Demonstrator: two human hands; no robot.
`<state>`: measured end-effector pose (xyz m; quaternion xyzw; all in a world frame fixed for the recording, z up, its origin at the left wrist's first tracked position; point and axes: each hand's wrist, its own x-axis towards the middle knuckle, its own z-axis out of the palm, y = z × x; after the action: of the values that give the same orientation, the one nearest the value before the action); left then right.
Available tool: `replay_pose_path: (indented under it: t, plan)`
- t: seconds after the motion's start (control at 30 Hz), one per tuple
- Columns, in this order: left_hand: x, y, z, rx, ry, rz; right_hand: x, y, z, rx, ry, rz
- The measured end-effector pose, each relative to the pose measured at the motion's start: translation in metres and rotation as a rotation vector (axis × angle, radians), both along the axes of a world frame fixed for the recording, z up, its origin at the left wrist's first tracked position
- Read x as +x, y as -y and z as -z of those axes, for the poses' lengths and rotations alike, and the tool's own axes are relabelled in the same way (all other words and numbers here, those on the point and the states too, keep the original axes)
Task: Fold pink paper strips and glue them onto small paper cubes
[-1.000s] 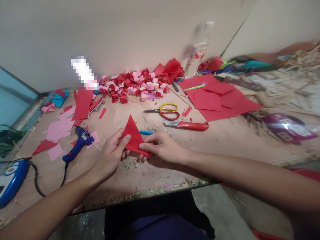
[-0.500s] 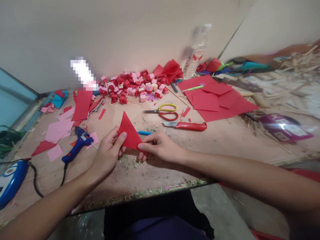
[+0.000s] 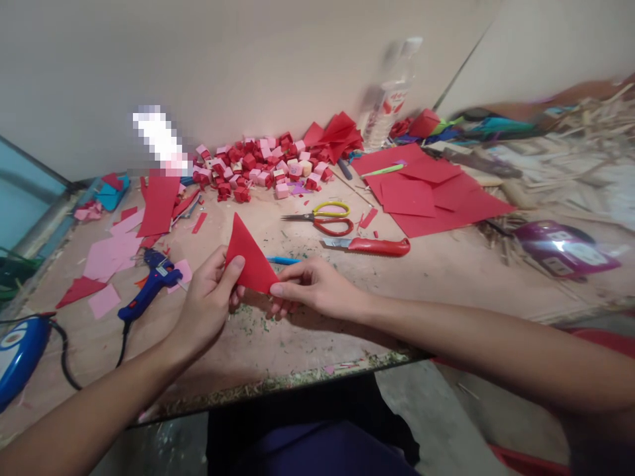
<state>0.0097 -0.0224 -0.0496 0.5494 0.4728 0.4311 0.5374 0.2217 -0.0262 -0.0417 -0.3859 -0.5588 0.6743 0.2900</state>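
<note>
A sheet of red paper (image 3: 251,261), folded to a triangle, is held above the table between both hands. My left hand (image 3: 217,284) pinches its left side, thumb on the front face and fingers behind. At the lower right corner, my right hand (image 3: 310,289) grips the paper between thumb and fingers. A blue pen-like stick (image 3: 284,260) lies just behind my right hand, partly hidden. Beyond it rest a red-handled utility knife (image 3: 370,246) and scissors (image 3: 322,218) with yellow and red handles.
A blue glue gun (image 3: 153,281) lies left, near pink paper (image 3: 106,254). Many small red and pink paper cubes (image 3: 262,165) are heaped by the wall. Red sheets (image 3: 446,192), a plastic bottle (image 3: 391,99), a purple device (image 3: 565,250) and wood sticks (image 3: 570,165) lie right.
The folded paper and both hands have shifted slightly left in view, and the triangle leans a little more to the left. Both hands keep their hold.
</note>
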Motion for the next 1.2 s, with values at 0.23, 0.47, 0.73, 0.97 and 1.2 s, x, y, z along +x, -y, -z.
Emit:
replay_pose_path:
  t: [0.23, 0.47, 0.73, 0.97, 1.2]
  plan:
    - [-0.001, -0.002, -0.001, -0.017, -0.003, 0.009, 0.002, 0.000, -0.001, 0.015, 0.031, -0.035]
    - [0.000, 0.002, -0.011, -0.061, -0.163, 0.237, 0.002, -0.001, 0.001, 0.160, 0.109, 0.040]
    - [-0.003, 0.003, -0.006, 0.008, -0.201, 0.284, 0.002, -0.001, 0.003, 0.114, 0.064, 0.063]
    - [-0.002, 0.003, -0.004, -0.009, -0.154, 0.314, 0.002, -0.002, 0.001, 0.094, 0.069, 0.113]
    - [-0.003, 0.002, 0.000, -0.026, -0.120, 0.214, 0.000, -0.004, -0.006, 0.152, 0.014, 0.215]
